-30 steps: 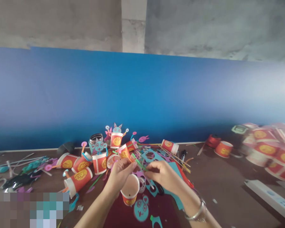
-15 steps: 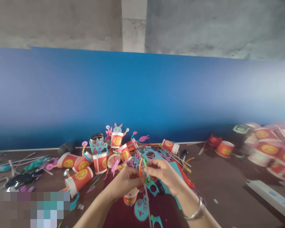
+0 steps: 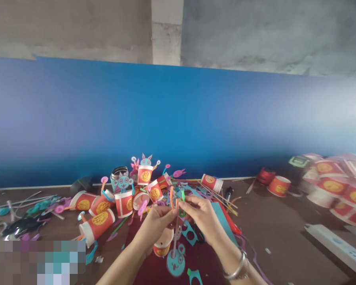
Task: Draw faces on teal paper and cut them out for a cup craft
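Note:
My left hand is closed, its thumb and fingers pinched on a bent orange straw-like strip. My right hand, with a silver bangle at the wrist, pinches a green strip close beside it. Between the hands a thin pale stick hangs down; which fingers hold it I cannot tell. Below my left hand stands a red and white paper cup, partly hidden by that hand. In front of the cup lies a round blue paper face. A blue sheet with cut-out holes lies under my right hand.
Finished cup figures and tipped cups crowd the left. Wooden sticks and a lying cup are behind my right hand. Stacked cups, a power strip and a red object lie to the right.
The green strip has turned more upright and the orange strip stands a little to its left. The pale stick's lower end has swung left over the blue face. More of the cup shows.

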A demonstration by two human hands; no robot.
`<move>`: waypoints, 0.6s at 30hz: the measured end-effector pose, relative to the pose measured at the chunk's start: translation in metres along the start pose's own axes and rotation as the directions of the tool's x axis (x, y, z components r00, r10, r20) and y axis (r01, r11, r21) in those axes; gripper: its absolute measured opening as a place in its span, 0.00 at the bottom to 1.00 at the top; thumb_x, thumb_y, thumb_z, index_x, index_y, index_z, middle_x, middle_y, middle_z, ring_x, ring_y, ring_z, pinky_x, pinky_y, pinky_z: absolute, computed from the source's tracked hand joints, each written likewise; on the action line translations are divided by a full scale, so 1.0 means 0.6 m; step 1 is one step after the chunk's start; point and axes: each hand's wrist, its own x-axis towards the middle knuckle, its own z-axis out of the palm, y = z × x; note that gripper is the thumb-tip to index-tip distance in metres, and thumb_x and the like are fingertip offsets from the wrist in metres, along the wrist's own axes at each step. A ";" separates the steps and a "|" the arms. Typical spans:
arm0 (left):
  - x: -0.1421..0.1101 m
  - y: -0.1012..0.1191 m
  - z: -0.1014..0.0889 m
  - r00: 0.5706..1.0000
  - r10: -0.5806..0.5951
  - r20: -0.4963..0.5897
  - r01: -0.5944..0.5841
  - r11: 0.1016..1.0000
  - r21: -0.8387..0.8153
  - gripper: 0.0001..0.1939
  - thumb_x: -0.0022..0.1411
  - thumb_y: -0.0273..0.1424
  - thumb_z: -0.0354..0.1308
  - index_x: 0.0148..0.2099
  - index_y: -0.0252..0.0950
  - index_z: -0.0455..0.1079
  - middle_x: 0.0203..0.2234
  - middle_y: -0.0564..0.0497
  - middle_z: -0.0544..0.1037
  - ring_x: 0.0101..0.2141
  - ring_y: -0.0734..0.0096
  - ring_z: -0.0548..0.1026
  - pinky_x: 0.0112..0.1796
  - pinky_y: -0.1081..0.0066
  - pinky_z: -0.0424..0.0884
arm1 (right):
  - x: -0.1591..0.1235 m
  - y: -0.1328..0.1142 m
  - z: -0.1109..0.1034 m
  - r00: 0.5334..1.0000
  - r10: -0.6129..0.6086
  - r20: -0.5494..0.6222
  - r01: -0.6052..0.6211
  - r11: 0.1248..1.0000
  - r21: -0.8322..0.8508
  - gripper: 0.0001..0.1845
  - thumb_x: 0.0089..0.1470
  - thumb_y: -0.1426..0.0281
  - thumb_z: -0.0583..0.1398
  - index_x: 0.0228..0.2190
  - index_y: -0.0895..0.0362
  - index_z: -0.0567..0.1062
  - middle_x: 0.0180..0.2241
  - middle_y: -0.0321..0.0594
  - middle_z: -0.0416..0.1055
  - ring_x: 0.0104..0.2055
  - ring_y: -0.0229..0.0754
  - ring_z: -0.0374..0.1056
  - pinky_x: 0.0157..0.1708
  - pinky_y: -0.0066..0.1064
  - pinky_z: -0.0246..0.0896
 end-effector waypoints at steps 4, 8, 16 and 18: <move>-0.003 0.006 -0.001 0.999 -0.020 0.044 0.016 0.996 0.084 0.20 0.53 0.46 0.57 0.24 0.32 0.75 0.19 0.49 0.75 0.21 0.75 0.65 0.27 0.74 0.59 | -0.001 -0.003 -0.002 1.000 -0.018 0.024 0.019 0.999 -0.037 0.15 0.42 0.59 0.64 0.25 0.59 0.79 0.20 0.35 0.67 0.20 0.35 0.62 0.21 0.26 0.58; -0.005 0.009 0.001 0.999 -0.010 0.041 0.006 0.993 0.114 0.18 0.52 0.43 0.58 0.25 0.32 0.75 0.18 0.50 0.75 0.21 0.75 0.65 0.26 0.73 0.58 | -0.003 -0.008 -0.007 0.998 0.015 0.055 -0.012 0.998 -0.064 0.15 0.42 0.59 0.64 0.26 0.59 0.79 0.18 0.34 0.67 0.21 0.35 0.61 0.21 0.26 0.57; -0.007 0.009 0.000 0.999 0.018 0.049 -0.024 0.992 0.126 0.19 0.55 0.42 0.56 0.24 0.32 0.74 0.17 0.52 0.70 0.21 0.75 0.64 0.25 0.74 0.57 | -0.004 0.000 -0.001 0.997 0.009 -0.073 -0.002 0.996 0.089 0.19 0.41 0.55 0.64 0.29 0.59 0.79 0.16 0.34 0.66 0.21 0.37 0.62 0.23 0.28 0.59; -0.006 0.005 0.001 0.999 0.000 0.042 -0.004 0.994 0.106 0.19 0.54 0.43 0.57 0.24 0.31 0.74 0.17 0.52 0.71 0.20 0.76 0.63 0.24 0.74 0.56 | -0.004 -0.001 0.002 0.997 0.012 -0.070 -0.004 0.992 0.122 0.19 0.42 0.55 0.64 0.30 0.59 0.79 0.16 0.33 0.66 0.21 0.36 0.62 0.23 0.27 0.59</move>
